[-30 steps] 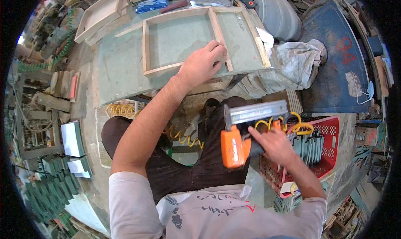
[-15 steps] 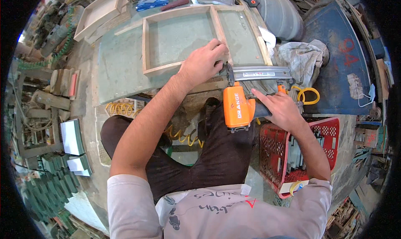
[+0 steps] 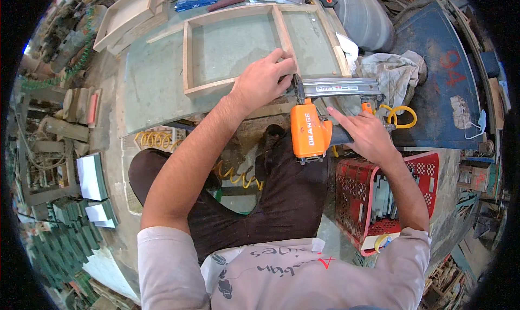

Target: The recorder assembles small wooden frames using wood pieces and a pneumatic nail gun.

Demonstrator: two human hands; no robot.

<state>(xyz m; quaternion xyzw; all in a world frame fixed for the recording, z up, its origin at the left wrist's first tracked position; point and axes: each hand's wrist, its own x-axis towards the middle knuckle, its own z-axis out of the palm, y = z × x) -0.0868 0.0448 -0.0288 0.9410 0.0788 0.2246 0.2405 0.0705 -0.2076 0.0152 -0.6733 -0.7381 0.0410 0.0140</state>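
near a red crate (image 3: 353, 193), the green counter (image 3: 151, 90) bears a wooden frame (image 3: 281, 30); left hand (image 3: 266, 76) closed over its edge, right hand (image 3: 369, 136) wrapped round a nail gun (image 3: 310, 132).

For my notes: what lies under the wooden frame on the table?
Through the openings of the wooden frame, the greenish table surface shows. Whatever lies directly beneath its wood is covered, and the left hand hides a patch at its near side.
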